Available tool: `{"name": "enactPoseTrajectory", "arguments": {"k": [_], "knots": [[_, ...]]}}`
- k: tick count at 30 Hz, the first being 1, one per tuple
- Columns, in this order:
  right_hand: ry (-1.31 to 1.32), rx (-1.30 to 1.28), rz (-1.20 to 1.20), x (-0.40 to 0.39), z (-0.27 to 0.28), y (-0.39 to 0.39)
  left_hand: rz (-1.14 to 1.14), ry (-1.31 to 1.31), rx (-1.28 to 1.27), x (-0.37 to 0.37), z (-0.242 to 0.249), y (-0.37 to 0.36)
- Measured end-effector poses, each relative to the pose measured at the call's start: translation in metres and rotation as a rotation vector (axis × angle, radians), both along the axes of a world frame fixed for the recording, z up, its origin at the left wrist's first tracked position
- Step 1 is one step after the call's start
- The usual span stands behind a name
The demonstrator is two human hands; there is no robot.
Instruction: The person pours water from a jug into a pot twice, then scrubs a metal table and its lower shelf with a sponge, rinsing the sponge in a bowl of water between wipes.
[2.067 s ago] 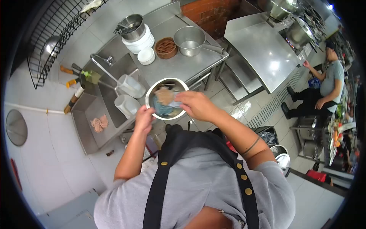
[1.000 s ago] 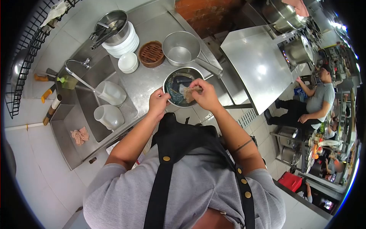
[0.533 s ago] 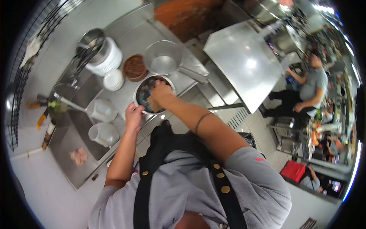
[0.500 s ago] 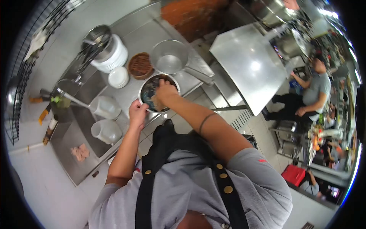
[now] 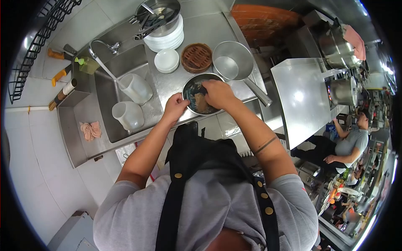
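A round metal bowl (image 5: pixel 187 109) with a dark, bluish inside sits at the front edge of the steel counter. My left hand (image 5: pixel 176 108) pinches its rim on the left side, thumb and fingers closed. Over the bowl's right side is my right hand (image 5: pixel 218 94), its fingers curled down into it; what they grip, if anything, is hidden. A brownish, soft-looking piece (image 5: pixel 201 103) lies inside the bowl beside the right hand. Just behind stand a round brown woven basket (image 5: pixel 197 57) and a large metal saucepan (image 5: pixel 233 61) with a long handle.
Left is a steel sink (image 5: pixel 125 69) with two whitish plastic containers (image 5: pixel 136 88) and a faucet (image 5: pixel 100 60). White bowls (image 5: pixel 166 61) and stacked plates (image 5: pixel 165 41) stand behind. A pink cloth (image 5: pixel 90 130) lies at far left. A steel table (image 5: pixel 301 96) and a co-worker (image 5: pixel 349 144) are right.
The head view has turned and shifted, so the counter appears straighter. My right hand has drawn toward the bowl's right side, uncovering more of the brownish piece. My left hand still holds the rim.
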State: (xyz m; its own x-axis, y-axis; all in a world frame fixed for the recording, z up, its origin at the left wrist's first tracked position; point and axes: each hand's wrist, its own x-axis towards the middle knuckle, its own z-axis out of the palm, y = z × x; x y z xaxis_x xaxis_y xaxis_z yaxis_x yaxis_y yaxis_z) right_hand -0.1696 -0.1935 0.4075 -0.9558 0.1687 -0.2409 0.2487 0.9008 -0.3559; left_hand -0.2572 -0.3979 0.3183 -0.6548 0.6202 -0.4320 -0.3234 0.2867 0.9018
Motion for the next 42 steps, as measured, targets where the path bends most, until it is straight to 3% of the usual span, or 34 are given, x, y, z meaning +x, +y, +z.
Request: {"name": "enactPoseTrajectory", "arguments": {"k": [7, 10, 12, 13, 15, 17, 18, 19, 20, 21, 23, 25, 27, 29, 30, 31, 32, 34, 36, 37, 40, 41, 42], "knots": [[-0.048, 0.021, 0.142, -0.001, -0.045, -0.020, -0.040, 0.090, -0.053, -0.002, -0.008, -0.003], [-0.011, -0.057, 0.043, -0.005, -0.059, -0.015, -0.063, 0.079, -0.098, -0.002, -0.009, -0.005], [0.017, -0.161, -0.018, -0.005, -0.051, -0.001, 0.172, 0.454, 0.019, 0.007, -0.023, -0.005], [0.039, -0.265, -0.088, -0.001, -0.045, 0.006, 0.170, 0.455, 0.018, 0.010, -0.010, -0.006], [0.179, -0.316, -0.124, 0.008, -0.048, 0.016, 0.193, 0.698, -0.155, 0.011, 0.027, -0.006], [-0.023, -1.023, -0.316, 0.013, -0.030, 0.020, 0.134, 0.645, -0.103, 0.013, 0.058, 0.001], [-0.017, -1.023, -0.319, 0.016, -0.026, 0.020, -0.016, 0.739, -0.058, 0.012, 0.066, 0.004], [-0.024, -1.187, -0.438, 0.021, -0.022, 0.017, -0.169, 0.831, -0.012, 0.011, 0.069, 0.008], [-0.031, -1.350, -0.558, 0.025, -0.020, 0.016, -0.234, 0.955, -0.046, 0.008, 0.068, 0.013], [-0.025, -1.349, -0.557, 0.030, -0.025, 0.016, -0.235, 0.960, -0.042, 0.007, 0.070, 0.019], [0.050, -1.497, -0.609, 0.039, -0.041, 0.021, -0.165, 0.653, -0.038, 0.008, 0.076, 0.034], [0.063, -1.513, -0.534, 0.044, -0.038, 0.022, -0.091, 0.536, 0.069, 0.006, 0.068, 0.048], [0.073, -1.531, -0.460, 0.050, -0.034, 0.018, -0.089, 0.221, 0.217, 0.003, 0.063, 0.056], [0.344, -1.129, -0.434, 0.053, -0.022, 0.001, -0.114, 0.249, 0.236, -0.001, 0.054, 0.059], [0.440, -0.697, -0.503, 0.053, 0.001, -0.010, -0.086, 0.176, 0.200, -0.001, 0.057, 0.061], [0.443, -0.699, -0.505, 0.055, 0.007, -0.013, -0.057, 0.101, 0.160, -0.001, 0.058, 0.061], [0.606, -0.431, -0.365, 0.057, 0.010, -0.015, -0.061, 0.103, 0.155, -0.001, 0.058, 0.060], [0.760, -0.157, -0.222, 0.059, 0.009, -0.014, -0.006, -0.023, 0.207, -0.001, 0.058, 0.064], [0.786, -0.027, -0.149, 0.060, 0.000, -0.015, 0.004, -0.053, 0.230, 0.001, 0.061, 0.065], [0.787, -0.030, -0.150, 0.060, -0.004, -0.014, 0.019, -0.083, 0.260, 0.000, 0.064, 0.067], [0.725, -0.856, -0.524, 0.053, -0.018, -0.011, 0.067, -0.126, 0.313, -0.006, 0.074, 0.070], [0.725, -0.860, -0.530, 0.054, -0.022, -0.008, 0.063, -0.127, 0.306, -0.010, 0.071, 0.070], [0.780, -0.990, -0.575, 0.053, -0.017, -0.006, -0.034, 0.164, 0.204, -0.017, 0.072, 0.069]]}}
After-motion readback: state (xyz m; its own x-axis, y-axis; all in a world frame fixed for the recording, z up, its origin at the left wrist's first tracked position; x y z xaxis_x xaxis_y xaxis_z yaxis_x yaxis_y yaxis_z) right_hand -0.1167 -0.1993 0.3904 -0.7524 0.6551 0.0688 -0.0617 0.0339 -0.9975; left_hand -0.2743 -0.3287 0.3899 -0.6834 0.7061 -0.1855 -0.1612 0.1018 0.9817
